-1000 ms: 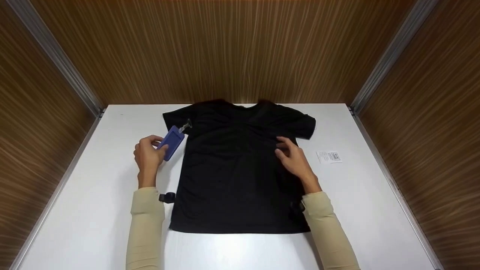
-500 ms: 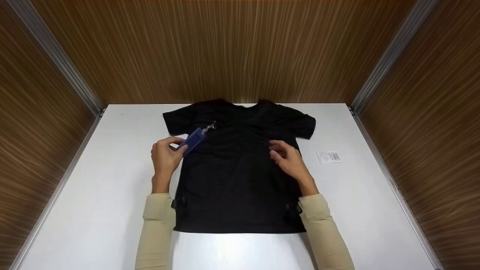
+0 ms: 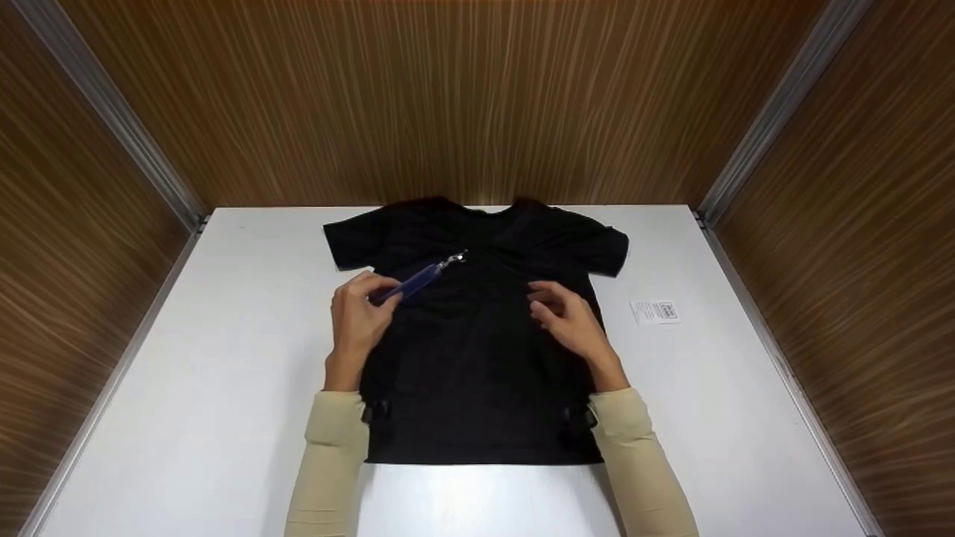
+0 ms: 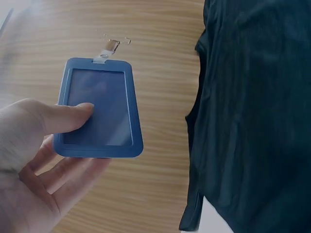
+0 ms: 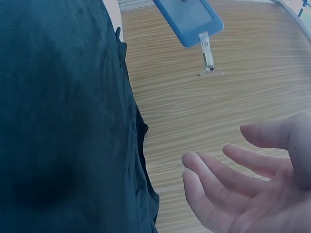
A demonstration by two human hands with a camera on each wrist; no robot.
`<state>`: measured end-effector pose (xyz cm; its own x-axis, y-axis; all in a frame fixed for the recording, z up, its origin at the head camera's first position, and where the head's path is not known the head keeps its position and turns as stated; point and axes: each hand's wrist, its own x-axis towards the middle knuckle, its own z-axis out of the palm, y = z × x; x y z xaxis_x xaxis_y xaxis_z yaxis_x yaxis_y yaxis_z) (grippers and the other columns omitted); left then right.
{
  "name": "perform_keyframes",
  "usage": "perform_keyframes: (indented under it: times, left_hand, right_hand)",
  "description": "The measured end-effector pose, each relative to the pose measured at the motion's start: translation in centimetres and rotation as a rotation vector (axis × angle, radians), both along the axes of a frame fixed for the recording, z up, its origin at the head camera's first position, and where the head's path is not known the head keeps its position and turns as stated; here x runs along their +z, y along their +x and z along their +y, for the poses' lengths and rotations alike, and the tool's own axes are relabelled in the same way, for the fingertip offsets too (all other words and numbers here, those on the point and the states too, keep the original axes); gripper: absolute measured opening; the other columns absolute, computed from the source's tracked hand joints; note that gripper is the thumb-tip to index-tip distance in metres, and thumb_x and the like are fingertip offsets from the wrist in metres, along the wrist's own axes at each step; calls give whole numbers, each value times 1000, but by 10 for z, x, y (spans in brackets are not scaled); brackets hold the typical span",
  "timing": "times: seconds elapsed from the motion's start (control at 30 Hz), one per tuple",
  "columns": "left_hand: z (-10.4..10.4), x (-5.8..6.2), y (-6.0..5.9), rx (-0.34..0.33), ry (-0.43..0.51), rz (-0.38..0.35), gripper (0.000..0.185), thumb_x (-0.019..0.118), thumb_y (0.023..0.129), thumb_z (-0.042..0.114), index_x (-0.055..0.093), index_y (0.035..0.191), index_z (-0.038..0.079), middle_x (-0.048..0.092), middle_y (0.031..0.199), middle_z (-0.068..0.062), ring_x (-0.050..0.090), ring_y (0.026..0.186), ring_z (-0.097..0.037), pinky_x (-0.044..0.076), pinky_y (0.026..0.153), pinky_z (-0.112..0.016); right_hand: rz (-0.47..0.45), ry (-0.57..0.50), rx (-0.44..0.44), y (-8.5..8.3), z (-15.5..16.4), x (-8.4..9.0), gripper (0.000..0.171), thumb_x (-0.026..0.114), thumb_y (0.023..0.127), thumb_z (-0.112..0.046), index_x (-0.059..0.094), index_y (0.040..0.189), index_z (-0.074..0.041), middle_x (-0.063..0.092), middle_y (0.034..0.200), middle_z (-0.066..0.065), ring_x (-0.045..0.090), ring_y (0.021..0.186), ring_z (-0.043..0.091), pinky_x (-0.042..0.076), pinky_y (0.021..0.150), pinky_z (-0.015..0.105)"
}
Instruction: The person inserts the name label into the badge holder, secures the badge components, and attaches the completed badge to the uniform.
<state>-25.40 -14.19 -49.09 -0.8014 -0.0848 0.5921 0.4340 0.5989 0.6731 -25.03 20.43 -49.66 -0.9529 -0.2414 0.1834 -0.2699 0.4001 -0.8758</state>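
Between the thumb and fingers of the left hand (image 3: 362, 313) is a blue badge holder (image 4: 109, 124), grasped near its lower end: the thumb lies across the front window and the fingers support the back. At the holder's far end, a strap with a metal clip (image 3: 452, 259) points away from the palm, towards the shirt's chest. The head view shows the holder nearly edge-on, tilted, over the upper left part of a black short-sleeved shirt (image 3: 477, 358). The right hand (image 3: 571, 321) is over the shirt's right side, well apart from the holder; its fingers are released and loosely bent, the thumb separate from the fingertips. The shirt lies spread on a white table (image 3: 231, 335), collar towards the rear panel (image 3: 477, 104), with creases across the chest. Right of the shirt, near its side edge, lies a white printed slip (image 3: 656, 312); its text is too small to read. Beige sleeves (image 3: 328, 466) cover both forearms. Wood-patterned side panels (image 3: 880, 209) flank the table.
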Motion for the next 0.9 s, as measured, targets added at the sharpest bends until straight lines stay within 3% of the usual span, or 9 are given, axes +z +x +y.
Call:
perform_keyframes:
  times: [0.13, 0.23, 0.3, 0.43, 0.57, 0.67, 0.77, 0.9]
  left_hand:
    - [10, -3, 2, -46, -19, 61, 8, 85, 80, 3, 82, 85, 9, 76, 85, -7, 72, 81, -27, 56, 77, -44]
    - [16, -6, 2, -75, -44, 100, 7, 84, 81, 4, 83, 85, 9, 76, 84, -7, 72, 81, -26, 57, 78, -43]
    - [19, -9, 2, -93, -54, 119, 6, 84, 80, 4, 83, 85, 8, 75, 84, -7, 72, 80, -25, 57, 76, -43]
    - [24, -11, 1, -125, -56, 141, 7, 83, 80, 2, 83, 84, 7, 75, 83, -7, 70, 77, -24, 57, 71, -41]
    - [29, -12, 0, -160, -53, 150, 8, 82, 80, 1, 83, 83, 8, 75, 83, -6, 70, 76, -22, 57, 70, -39]
    - [32, -12, 0, -185, -52, 166, 8, 82, 80, 0, 83, 83, 7, 75, 83, -6, 71, 77, -22, 58, 72, -39]
    - [35, -12, -1, -206, -54, 194, 10, 82, 79, -2, 83, 82, 8, 75, 83, -6, 71, 76, -22, 58, 72, -40]
    - [39, -13, 1, -230, -66, 222, 12, 83, 78, -4, 83, 82, 8, 74, 83, -6, 71, 75, -22, 59, 70, -39]
  right_hand:
    - [-8, -17, 9, 1, -2, -1, 40, 61, 103, -8, 58, 141, 0, 69, 127, 26, 72, 105, 43, 62, 83, 43]
    - [-18, -41, 24, 1, -4, -2, 41, 59, 103, -3, 55, 142, 7, 66, 128, 31, 69, 106, 50, 57, 87, 62]
    - [-26, -55, 29, 1, -5, -1, 41, 58, 103, -2, 54, 142, 9, 65, 128, 33, 68, 107, 53, 54, 88, 67]
    - [-28, -55, 24, 3, -5, 2, 40, 59, 102, -2, 55, 141, 6, 67, 128, 31, 70, 106, 49, 59, 86, 58]
    - [-34, -54, 24, 4, -5, 4, 39, 61, 102, -5, 58, 140, 1, 69, 127, 26, 71, 105, 44, 62, 80, 32]
    - [-33, -73, 37, 3, -4, 5, 38, 61, 102, -7, 59, 140, -1, 69, 127, 26, 71, 105, 44, 58, 77, 21]
    - [-21, -78, 51, 3, -4, 5, 39, 61, 103, -8, 58, 140, 2, 69, 127, 26, 71, 105, 44, 59, 77, 23]
    - [-24, -90, 57, 3, -5, 4, 41, 61, 103, -9, 56, 141, 5, 68, 127, 27, 71, 104, 43, 63, 82, 40]
